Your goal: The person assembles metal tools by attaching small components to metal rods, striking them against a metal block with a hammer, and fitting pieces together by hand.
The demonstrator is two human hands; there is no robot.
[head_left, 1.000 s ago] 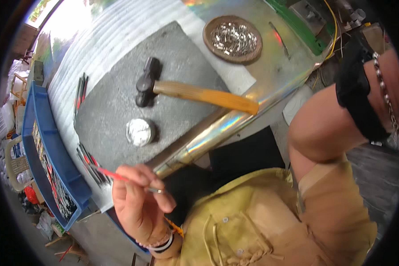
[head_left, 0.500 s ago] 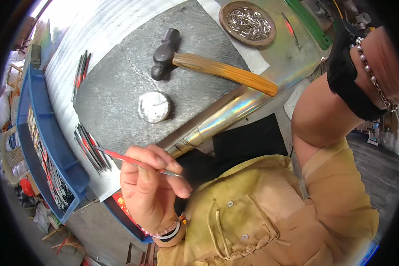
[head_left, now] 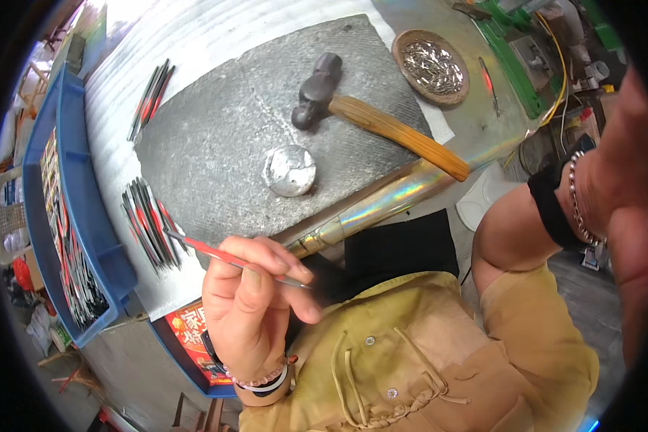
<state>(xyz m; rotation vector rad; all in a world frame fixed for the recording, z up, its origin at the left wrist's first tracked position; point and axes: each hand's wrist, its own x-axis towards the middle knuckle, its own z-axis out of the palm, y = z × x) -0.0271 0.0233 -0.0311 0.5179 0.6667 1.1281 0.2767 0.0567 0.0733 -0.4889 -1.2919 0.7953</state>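
Note:
My left hand (head_left: 248,299) holds a thin red pen-like stick (head_left: 227,257) with a dark end and a metal tip, pinched between the thumb and fingers. The stick slants across the hand, its dark end toward a bundle of similar red and black sticks (head_left: 150,223). Just beyond is a dark stone slab (head_left: 216,165) carrying a round silvery metal block (head_left: 289,171). A ball-peen hammer (head_left: 381,126) with a wooden handle lies on the slab, its handle end jutting past the edge. My right hand (head_left: 630,209) is raised near the right rim; its fingers are cut off or hidden.
A blue bin (head_left: 86,194) full of sticks stands at the left. Another small bundle (head_left: 151,99) lies above it on white foam. A round dish (head_left: 432,66) holds small metal pieces at the far right, beside a single red stick (head_left: 488,79) and a green metal frame (head_left: 515,72).
The view has shifted, so the slab and hammer appear farther right. My right hand has come lower into view at the right rim. My left hand keeps its pinch on the stick.

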